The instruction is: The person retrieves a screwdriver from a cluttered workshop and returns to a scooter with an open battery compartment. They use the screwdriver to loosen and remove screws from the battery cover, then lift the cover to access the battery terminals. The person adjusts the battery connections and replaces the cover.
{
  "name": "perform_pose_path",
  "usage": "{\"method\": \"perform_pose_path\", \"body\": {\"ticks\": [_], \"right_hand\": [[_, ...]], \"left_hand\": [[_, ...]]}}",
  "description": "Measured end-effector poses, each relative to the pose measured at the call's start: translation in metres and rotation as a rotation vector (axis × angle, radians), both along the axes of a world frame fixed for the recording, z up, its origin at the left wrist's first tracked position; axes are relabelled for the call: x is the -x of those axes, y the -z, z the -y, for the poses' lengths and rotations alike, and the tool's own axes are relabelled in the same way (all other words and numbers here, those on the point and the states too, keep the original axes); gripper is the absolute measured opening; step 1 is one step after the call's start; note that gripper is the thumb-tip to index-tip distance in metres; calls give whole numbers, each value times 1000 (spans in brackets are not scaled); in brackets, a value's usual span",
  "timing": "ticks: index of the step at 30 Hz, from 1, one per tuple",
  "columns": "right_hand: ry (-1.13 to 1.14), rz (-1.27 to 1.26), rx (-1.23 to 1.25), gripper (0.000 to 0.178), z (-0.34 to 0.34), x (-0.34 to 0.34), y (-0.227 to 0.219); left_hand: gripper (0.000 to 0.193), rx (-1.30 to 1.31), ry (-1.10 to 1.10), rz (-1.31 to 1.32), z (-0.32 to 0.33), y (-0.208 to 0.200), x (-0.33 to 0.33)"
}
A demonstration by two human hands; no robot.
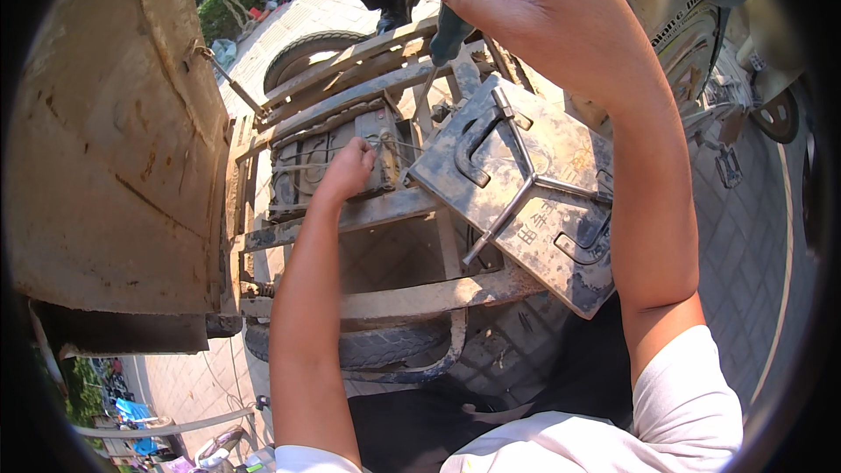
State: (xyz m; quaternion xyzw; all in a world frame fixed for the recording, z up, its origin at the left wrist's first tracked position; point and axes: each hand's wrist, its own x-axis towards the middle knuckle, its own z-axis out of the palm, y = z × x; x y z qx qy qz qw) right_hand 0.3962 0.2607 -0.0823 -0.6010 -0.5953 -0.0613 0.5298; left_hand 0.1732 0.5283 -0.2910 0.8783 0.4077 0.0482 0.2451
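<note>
A rusty frame (420, 296) spans the centre. A plate (561, 136) lies toward three o'clock, a box (328, 142) at ten. On the plate rests a wrench (532, 179). At one o'clock, the right hand (534, 17) wraps a screwdriver (451, 31); the left hand (350, 169) bunches its fingers at a cord (385, 136), grip unclear.

The Y-shaped wrench (532, 180) was bright, glossy metal; the slab-shaped case (561, 210) beneath it was matt and soiled. The screwdriver handle (451, 28) was smooth plastic. The frame (420, 297) was metal, rough with dirt. The left panel (114, 140) was rust-streaked sheet metal. The near tyre (385, 351) was treaded matt rubber; the shirt (561, 447), plain cloth.
</note>
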Motion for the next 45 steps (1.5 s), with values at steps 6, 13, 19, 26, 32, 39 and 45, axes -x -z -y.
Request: {"method": "perform_pose_path", "body": {"ticks": [6, 13, 19, 26, 32, 39, 45], "right_hand": [[-153, -91, 31, 21, 2, -10, -6], [-72, -14, -16, 21, 1, -5, -2], [21, 21, 4, 20, 1, -4, 0], [-73, -148, 122, 21, -11, -3, 3], [-101, -236, 312, 29, -13, 10, 1], [-223, -49, 146, 23, -27, 10, 23], [-283, -126, -51, 20, -32, 29, 29]], "left_hand": [[24, -136, 75, -107, -2, -5, 4], [22, -42, 162, -98, -7, -15, 10], [23, 129, 118, -3, 14, -65, 22], [17, 187, 212, 46, 94, -115, 63], [20, 242, 590, 131, 209, -117, 86], [31, 59, 837, 214, 271, -80, 82], [30, 166, 740, 298, 275, -77, 92]]}}
